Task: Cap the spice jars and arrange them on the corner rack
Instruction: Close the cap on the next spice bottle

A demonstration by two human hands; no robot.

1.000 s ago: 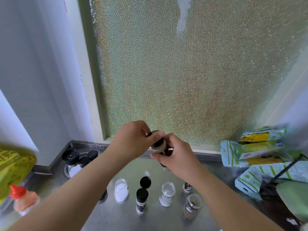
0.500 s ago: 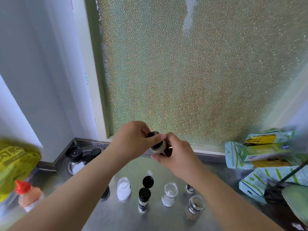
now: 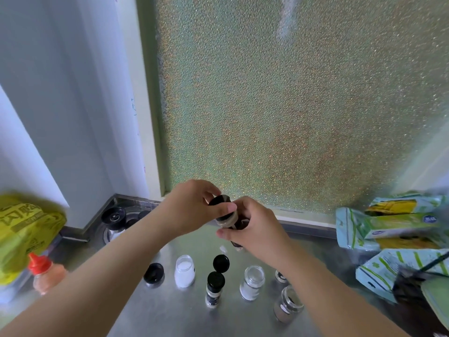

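My right hand [image 3: 255,229] holds a small dark spice jar [image 3: 239,223] in the air above the steel counter. My left hand [image 3: 192,207] grips the black cap [image 3: 218,201] sitting on the jar's beige top. Below stand an uncapped jar of white powder [image 3: 184,271], a black-capped jar [image 3: 215,288] with a loose black cap [image 3: 221,263] behind it, an open clear jar [image 3: 252,282], another open jar [image 3: 288,304], and a small jar [image 3: 280,276] partly hidden by my right arm. A black-capped jar [image 3: 153,278] stands by my left forearm. The corner rack [image 3: 114,222] at the back left holds black-capped jars.
A red-capped bottle [image 3: 46,273] and a yellow bag [image 3: 21,229] sit at the left. Green and white packets [image 3: 393,229] are piled on the right, with a dark object [image 3: 413,293] in front of them. A frosted window [image 3: 291,105] fills the back wall.
The view shifted a little, so the counter items sit slightly further right. My hands stay together on the jar and cap, with the left fingers turned slightly on the cap.
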